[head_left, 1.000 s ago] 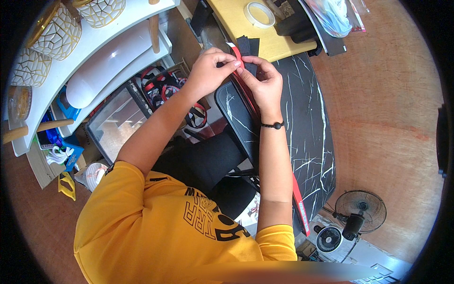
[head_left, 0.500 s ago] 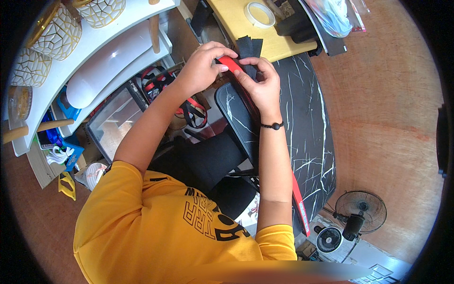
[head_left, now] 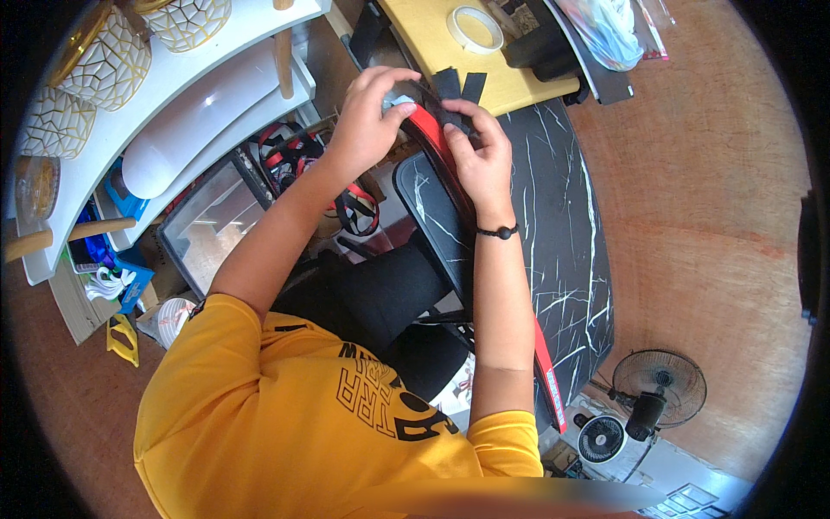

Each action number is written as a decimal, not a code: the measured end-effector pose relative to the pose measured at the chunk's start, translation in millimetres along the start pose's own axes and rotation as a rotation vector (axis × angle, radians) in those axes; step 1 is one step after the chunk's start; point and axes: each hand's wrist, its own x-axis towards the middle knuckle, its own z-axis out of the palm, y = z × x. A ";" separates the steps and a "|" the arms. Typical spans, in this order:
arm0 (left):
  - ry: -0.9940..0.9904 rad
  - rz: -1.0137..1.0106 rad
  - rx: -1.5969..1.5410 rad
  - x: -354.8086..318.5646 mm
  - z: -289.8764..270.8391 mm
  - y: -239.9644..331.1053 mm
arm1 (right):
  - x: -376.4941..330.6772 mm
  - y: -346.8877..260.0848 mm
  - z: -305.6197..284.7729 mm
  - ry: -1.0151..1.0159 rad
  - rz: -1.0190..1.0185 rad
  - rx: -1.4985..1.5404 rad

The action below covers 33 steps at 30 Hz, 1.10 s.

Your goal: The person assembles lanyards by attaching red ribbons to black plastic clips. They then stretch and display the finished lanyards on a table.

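Note:
A long red and black strap (head_left: 426,130) runs from my fingers down over the black marbled table (head_left: 562,216), passes under my right forearm and shows again as a red length beyond it. My left hand (head_left: 370,117) is closed on the strap's far end, its thumb on the red side. A small whitish bit shows by that thumb. My right hand (head_left: 481,160) pinches the strap's dark edge between thumb and fingers, close to the left hand. Several short black strips (head_left: 458,85) lie just beyond the fingers, at the edge of the yellow board (head_left: 540,82).
A tape roll (head_left: 475,29) lies on the yellow board. Left of me, a white shelf (head_left: 246,39) holds patterned pots; below it are a clear bin (head_left: 216,229) and tangled red and black straps (head_left: 354,208). Two fans (head_left: 659,389) stand at the lower right.
My hands have drawn slightly apart at the strap's end. More of its red face and a dark strip between the hands now show. The strap's lower length has stayed put.

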 end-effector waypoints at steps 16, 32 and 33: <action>-0.193 -0.342 -0.259 -5.8 2.9 -13.2 | 0.4 -1.7 -2.0 -0.076 -0.075 -0.165; 0.024 -0.228 -0.006 -41.7 24.0 14.6 | 0.3 7.8 -6.6 -0.032 0.112 0.079; 0.045 -0.219 0.028 -41.7 23.9 15.0 | 0.3 8.1 -6.7 -0.034 0.106 0.098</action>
